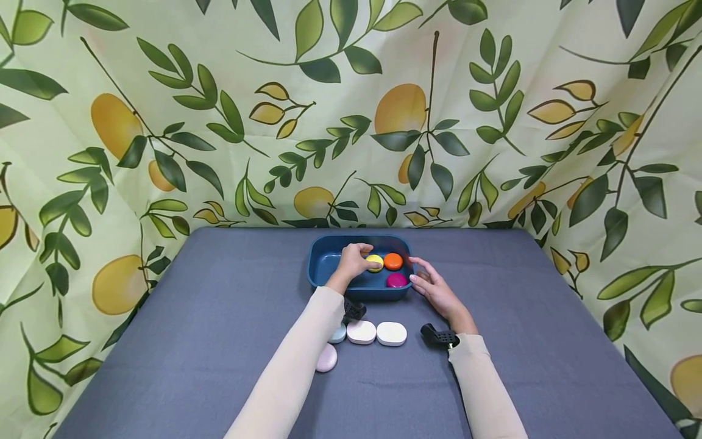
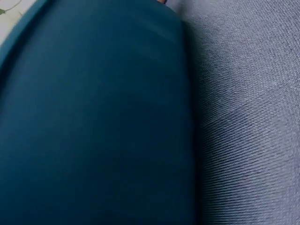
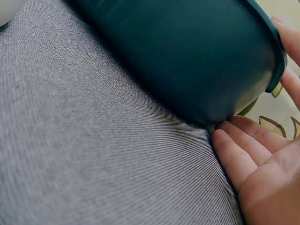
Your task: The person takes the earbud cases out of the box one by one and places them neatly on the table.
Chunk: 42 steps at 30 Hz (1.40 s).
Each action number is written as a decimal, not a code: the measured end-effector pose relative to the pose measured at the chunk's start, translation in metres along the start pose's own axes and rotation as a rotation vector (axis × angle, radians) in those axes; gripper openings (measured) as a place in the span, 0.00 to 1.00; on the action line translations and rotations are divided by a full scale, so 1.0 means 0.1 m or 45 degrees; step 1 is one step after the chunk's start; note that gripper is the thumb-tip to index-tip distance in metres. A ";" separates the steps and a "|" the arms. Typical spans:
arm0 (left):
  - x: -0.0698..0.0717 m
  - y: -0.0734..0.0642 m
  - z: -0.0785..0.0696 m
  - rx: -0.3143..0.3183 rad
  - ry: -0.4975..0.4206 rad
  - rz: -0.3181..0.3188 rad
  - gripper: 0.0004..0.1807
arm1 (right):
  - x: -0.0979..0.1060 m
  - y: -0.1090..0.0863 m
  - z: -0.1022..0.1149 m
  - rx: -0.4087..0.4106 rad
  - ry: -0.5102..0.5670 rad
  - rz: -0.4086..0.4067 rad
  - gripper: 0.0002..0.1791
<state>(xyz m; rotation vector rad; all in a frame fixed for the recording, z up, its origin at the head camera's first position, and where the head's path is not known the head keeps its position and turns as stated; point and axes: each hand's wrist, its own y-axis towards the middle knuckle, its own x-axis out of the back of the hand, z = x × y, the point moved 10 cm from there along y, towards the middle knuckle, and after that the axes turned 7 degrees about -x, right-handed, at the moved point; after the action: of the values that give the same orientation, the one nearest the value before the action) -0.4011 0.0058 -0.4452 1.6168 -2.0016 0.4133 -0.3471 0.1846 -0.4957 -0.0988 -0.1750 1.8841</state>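
Note:
A blue rectangular bin [image 1: 362, 294] stands towards the back of the table. My left hand [image 1: 354, 259] reaches into it, thumb and fingers round a yellow disc-shaped soap [image 1: 375, 263]. Beside that lie an orange round soap [image 1: 393, 261] and a magenta one [image 1: 397, 280]. At the bin's right end is my right hand [image 1: 437, 291], its fingers fairly straight. In the right wrist view, fingertips [image 3: 220, 137] sit low by the bin's base, others up at its rim. The left wrist view shows only the bin's outer wall [image 2: 93, 117] and cloth, with the left hand's grip hidden.
In front of the bin, two white oval soaps [image 1: 392, 334] lie in a row with a pale blue one [image 1: 339, 333], partly behind the left sleeve. A pale pink soap [image 1: 326, 358] lies nearer. Grey cloth [image 1: 219, 341] covers the table; a leaf-patterned curtain [image 1: 340, 140] hangs behind.

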 end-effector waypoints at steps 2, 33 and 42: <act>-0.03 0.01 0.02 0.009 0.047 0.012 0.31 | 0.00 0.00 -0.01 -0.002 0.001 -0.003 0.32; 0.04 -0.05 -0.27 -0.202 0.182 -0.013 0.28 | 0.02 0.01 -0.02 0.008 -0.017 -0.005 0.33; 0.14 -0.18 -0.47 -0.339 0.143 0.005 0.27 | 0.01 0.00 0.02 0.046 0.030 0.004 0.33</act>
<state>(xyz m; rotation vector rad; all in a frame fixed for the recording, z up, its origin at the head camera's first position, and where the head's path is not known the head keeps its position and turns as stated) -0.3760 0.0154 -0.4004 1.3949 -1.8863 0.2219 -0.3475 0.1850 -0.4940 -0.0965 -0.1246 1.8875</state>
